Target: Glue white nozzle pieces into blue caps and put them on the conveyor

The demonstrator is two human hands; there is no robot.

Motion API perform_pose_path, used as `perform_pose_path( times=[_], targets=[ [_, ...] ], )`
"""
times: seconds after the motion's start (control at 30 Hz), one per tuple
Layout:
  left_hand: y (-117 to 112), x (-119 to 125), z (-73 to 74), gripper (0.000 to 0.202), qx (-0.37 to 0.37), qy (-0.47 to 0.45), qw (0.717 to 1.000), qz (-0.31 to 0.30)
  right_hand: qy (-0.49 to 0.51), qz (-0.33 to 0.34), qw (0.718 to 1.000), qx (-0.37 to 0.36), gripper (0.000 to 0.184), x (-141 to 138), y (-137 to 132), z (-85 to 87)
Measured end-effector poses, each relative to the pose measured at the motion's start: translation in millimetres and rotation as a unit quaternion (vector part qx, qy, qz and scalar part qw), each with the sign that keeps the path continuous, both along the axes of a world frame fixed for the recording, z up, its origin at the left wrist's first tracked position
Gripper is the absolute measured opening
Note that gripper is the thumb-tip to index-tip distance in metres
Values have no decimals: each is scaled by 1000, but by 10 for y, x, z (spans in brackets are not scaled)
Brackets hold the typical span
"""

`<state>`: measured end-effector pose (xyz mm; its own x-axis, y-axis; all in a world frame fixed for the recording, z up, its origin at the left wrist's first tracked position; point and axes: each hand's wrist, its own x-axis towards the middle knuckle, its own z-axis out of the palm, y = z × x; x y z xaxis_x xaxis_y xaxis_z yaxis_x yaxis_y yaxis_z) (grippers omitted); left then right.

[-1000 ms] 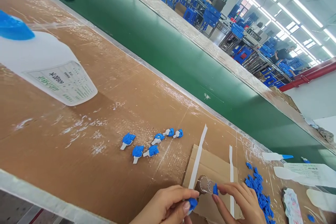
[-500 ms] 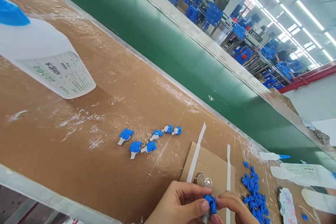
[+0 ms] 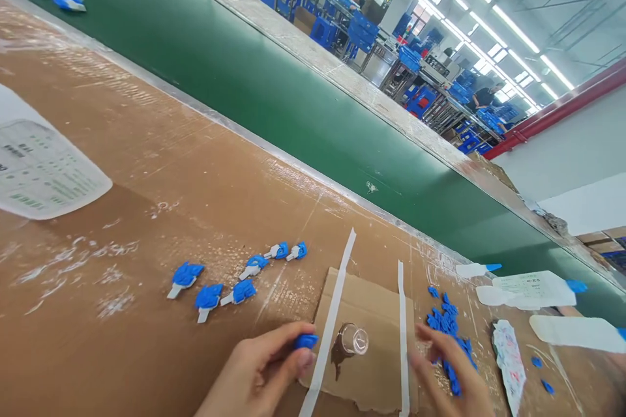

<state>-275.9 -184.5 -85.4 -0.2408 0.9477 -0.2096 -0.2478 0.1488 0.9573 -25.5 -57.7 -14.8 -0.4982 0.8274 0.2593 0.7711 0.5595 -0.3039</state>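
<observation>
My left hand (image 3: 267, 368) pinches a small blue plastic piece (image 3: 306, 341) between thumb and fingertips, left of a taped cardboard sheet (image 3: 379, 313). On that sheet a small clear cup (image 3: 355, 340) lies beside a dark wet-looking stain. My right hand (image 3: 452, 365) has its fingers apart and nothing visible in them. It hovers at the cardboard's right edge, partly covering a heap of loose blue pieces (image 3: 443, 319). Left of the cardboard lie several blue-and-white assembled parts (image 3: 208, 298), their white tabs pointing down-left.
A large white bottle (image 3: 49, 169) lies at left. Several smaller white bottles (image 3: 528, 288) are at right, near a smeared whitish block (image 3: 508, 361). A green conveyor belt (image 3: 293, 111) runs behind the table, carrying blue-and-white parts (image 3: 69, 2). People work in the background.
My hands have moved apart: the left went left with the blue piece, the right let go and opened toward the loose heap. The camera view shifted, and the cup now shows fully.
</observation>
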Motion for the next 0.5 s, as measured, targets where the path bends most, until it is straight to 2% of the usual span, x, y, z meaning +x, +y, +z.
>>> perform_pose_path(
  times=[0.07,0.1,0.2,0.27,0.3,0.37,0.5],
  targets=[
    [-68,-208,-90,25,47,193,980,-5,-44,-57,997,17,33,297,315,-57],
    [-99,-302,-131,23,73,290,954,-8,-60,-68,996,25,34,420,449,-94],
    [-164,-506,-201,23,116,543,832,8,-88,-57,994,28,41,643,700,-225],
    [-181,-587,-192,27,93,649,755,21,-82,-35,996,14,46,681,760,-302],
    [-178,-618,-171,28,74,679,730,22,-73,-30,997,8,49,680,772,-330],
    [-144,-671,-102,29,45,708,705,16,-54,-35,998,-2,56,654,780,-367],
    [83,-707,100,26,43,720,692,39,-30,-60,997,-28,64,571,759,-390]
  ],
)
